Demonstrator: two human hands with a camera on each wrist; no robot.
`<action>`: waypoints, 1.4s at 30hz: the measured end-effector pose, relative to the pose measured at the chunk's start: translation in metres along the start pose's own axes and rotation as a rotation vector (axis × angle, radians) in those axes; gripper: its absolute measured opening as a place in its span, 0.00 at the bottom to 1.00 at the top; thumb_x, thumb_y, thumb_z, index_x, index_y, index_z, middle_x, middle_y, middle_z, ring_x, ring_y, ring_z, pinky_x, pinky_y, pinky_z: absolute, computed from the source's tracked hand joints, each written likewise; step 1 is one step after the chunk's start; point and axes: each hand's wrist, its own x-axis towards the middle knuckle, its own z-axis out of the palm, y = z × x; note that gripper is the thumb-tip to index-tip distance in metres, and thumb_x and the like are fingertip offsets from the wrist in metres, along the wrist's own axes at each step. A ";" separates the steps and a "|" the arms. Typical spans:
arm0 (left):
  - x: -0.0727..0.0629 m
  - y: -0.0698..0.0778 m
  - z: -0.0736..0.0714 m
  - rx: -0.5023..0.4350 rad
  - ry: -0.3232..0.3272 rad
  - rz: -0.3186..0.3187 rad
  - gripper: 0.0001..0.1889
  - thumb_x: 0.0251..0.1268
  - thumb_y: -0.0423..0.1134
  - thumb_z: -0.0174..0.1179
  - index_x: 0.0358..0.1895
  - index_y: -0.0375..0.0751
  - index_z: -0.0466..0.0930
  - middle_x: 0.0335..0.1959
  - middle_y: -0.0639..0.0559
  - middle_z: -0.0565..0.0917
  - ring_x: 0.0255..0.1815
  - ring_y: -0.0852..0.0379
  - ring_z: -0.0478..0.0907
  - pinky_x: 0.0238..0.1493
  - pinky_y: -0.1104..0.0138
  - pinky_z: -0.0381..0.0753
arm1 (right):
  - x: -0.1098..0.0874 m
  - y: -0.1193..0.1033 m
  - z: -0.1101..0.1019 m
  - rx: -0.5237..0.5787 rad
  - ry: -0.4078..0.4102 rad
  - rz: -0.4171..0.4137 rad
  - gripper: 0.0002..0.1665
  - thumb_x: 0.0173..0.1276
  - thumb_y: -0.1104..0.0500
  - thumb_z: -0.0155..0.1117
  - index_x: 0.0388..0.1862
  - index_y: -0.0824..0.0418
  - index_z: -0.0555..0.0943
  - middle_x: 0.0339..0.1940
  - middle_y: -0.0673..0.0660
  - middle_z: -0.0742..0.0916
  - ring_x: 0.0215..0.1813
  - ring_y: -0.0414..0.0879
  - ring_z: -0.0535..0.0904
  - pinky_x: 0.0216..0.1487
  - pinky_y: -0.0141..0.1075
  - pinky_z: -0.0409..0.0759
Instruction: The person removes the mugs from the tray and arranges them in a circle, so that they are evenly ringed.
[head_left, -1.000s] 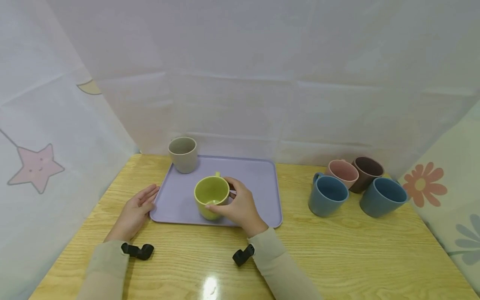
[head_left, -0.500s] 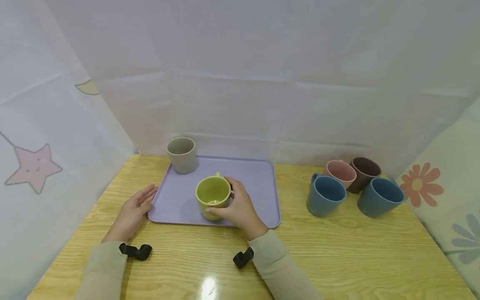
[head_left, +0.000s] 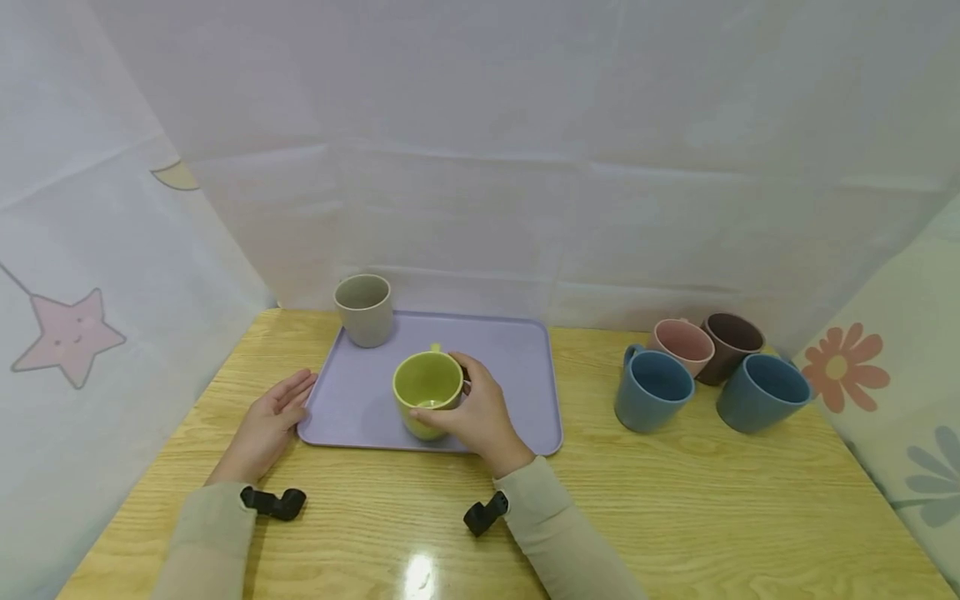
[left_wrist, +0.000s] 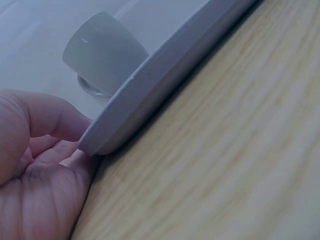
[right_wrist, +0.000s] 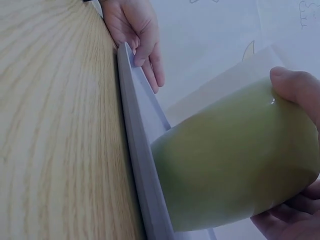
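A yellow-green mug (head_left: 422, 382) stands over the front part of the lilac tray (head_left: 510, 358), its handle pointing away. My right hand (head_left: 480, 417) grips this mug from the right, the thumb on its near side by the rim; the right wrist view shows the mug's base (right_wrist: 170, 190) at the tray's edge. At the tray's front left corner is my left hand (head_left: 262, 429). Its thumb (left_wrist: 60, 120) lies on the rim, with the other fingers outside and partly hidden. A grey mug (head_left: 366, 312) stands upright at the tray's back left corner.
On the right of the wooden table (head_left: 675, 517) stand two blue mugs, one nearer (head_left: 651, 392) and one farther right (head_left: 759, 396). Behind them are a pink mug (head_left: 686, 342) and a dark brown mug (head_left: 731, 346). A pale cloth (head_left: 450, 208) hangs along the back.
The yellow-green mug and my right hand have shifted very slightly to the right. My left hand stays at the tray's corner. The other mugs stand where they were.
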 end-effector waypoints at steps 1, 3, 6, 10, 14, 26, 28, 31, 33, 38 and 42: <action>0.000 0.000 0.000 0.000 0.001 -0.001 0.35 0.76 0.21 0.41 0.81 0.30 0.38 0.81 0.31 0.46 0.81 0.39 0.44 0.71 0.76 0.64 | 0.000 0.000 0.000 -0.002 0.007 -0.003 0.58 0.44 0.49 0.88 0.72 0.63 0.70 0.65 0.55 0.79 0.66 0.49 0.75 0.69 0.41 0.77; 0.000 0.000 0.001 0.000 0.004 -0.003 0.35 0.76 0.21 0.41 0.81 0.29 0.38 0.81 0.31 0.46 0.81 0.39 0.44 0.71 0.76 0.64 | -0.001 0.000 -0.001 0.000 0.021 -0.009 0.57 0.43 0.49 0.89 0.71 0.62 0.71 0.63 0.55 0.80 0.64 0.50 0.76 0.68 0.42 0.78; -0.001 0.001 0.002 0.008 0.004 -0.003 0.35 0.76 0.21 0.41 0.81 0.30 0.39 0.81 0.31 0.47 0.81 0.39 0.44 0.71 0.75 0.64 | -0.003 0.000 -0.004 -0.004 0.037 -0.016 0.55 0.42 0.50 0.89 0.70 0.62 0.73 0.62 0.55 0.81 0.63 0.50 0.77 0.66 0.44 0.79; 0.000 0.002 0.003 0.004 -0.006 0.000 0.35 0.76 0.21 0.41 0.81 0.30 0.39 0.82 0.32 0.46 0.81 0.39 0.44 0.74 0.71 0.61 | -0.005 -0.001 -0.012 -0.036 0.057 -0.042 0.55 0.42 0.51 0.89 0.68 0.63 0.73 0.61 0.57 0.81 0.62 0.51 0.78 0.64 0.45 0.81; 0.000 0.003 0.002 -0.002 -0.009 -0.008 0.35 0.76 0.21 0.40 0.82 0.32 0.38 0.82 0.34 0.45 0.82 0.40 0.44 0.75 0.67 0.59 | -0.006 -0.003 -0.022 -0.063 0.078 -0.053 0.54 0.42 0.51 0.89 0.68 0.63 0.73 0.60 0.57 0.82 0.61 0.50 0.78 0.63 0.44 0.81; 0.001 -0.001 -0.002 0.017 -0.009 -0.002 0.35 0.77 0.23 0.41 0.81 0.31 0.39 0.82 0.33 0.45 0.82 0.40 0.44 0.72 0.75 0.62 | -0.016 -0.020 -0.059 -0.066 0.128 -0.068 0.53 0.40 0.54 0.90 0.66 0.62 0.75 0.58 0.55 0.82 0.61 0.49 0.78 0.64 0.43 0.81; 0.001 0.000 -0.002 0.004 -0.013 0.003 0.35 0.77 0.23 0.41 0.81 0.31 0.38 0.82 0.33 0.45 0.82 0.40 0.44 0.73 0.73 0.62 | -0.018 -0.023 -0.066 -0.060 0.140 -0.075 0.53 0.40 0.56 0.90 0.66 0.62 0.75 0.58 0.56 0.82 0.61 0.50 0.78 0.64 0.44 0.81; 0.000 0.000 -0.002 -0.007 -0.016 0.005 0.35 0.77 0.22 0.41 0.81 0.31 0.38 0.82 0.32 0.44 0.82 0.39 0.43 0.74 0.71 0.60 | -0.023 -0.029 -0.076 -0.057 0.152 -0.075 0.53 0.40 0.57 0.90 0.67 0.62 0.75 0.58 0.57 0.82 0.61 0.51 0.78 0.65 0.46 0.81; 0.000 0.001 -0.002 -0.002 -0.012 0.001 0.35 0.76 0.22 0.41 0.81 0.31 0.38 0.82 0.33 0.44 0.82 0.39 0.43 0.74 0.71 0.60 | -0.025 -0.032 -0.083 -0.070 0.157 -0.069 0.53 0.40 0.56 0.90 0.67 0.61 0.75 0.59 0.58 0.83 0.62 0.51 0.78 0.65 0.46 0.80; -0.001 0.001 -0.002 -0.009 -0.010 -0.002 0.35 0.75 0.21 0.40 0.81 0.30 0.37 0.82 0.32 0.44 0.82 0.38 0.43 0.74 0.69 0.59 | -0.034 -0.033 -0.103 -0.090 0.174 -0.041 0.53 0.41 0.56 0.90 0.68 0.60 0.74 0.59 0.58 0.83 0.63 0.52 0.78 0.64 0.46 0.81; -0.001 0.001 0.000 -0.024 -0.015 -0.002 0.36 0.75 0.20 0.40 0.81 0.30 0.37 0.82 0.32 0.44 0.82 0.38 0.42 0.75 0.68 0.59 | -0.043 -0.034 -0.122 -0.110 0.184 -0.007 0.53 0.42 0.56 0.89 0.69 0.60 0.74 0.60 0.59 0.82 0.63 0.52 0.78 0.64 0.48 0.81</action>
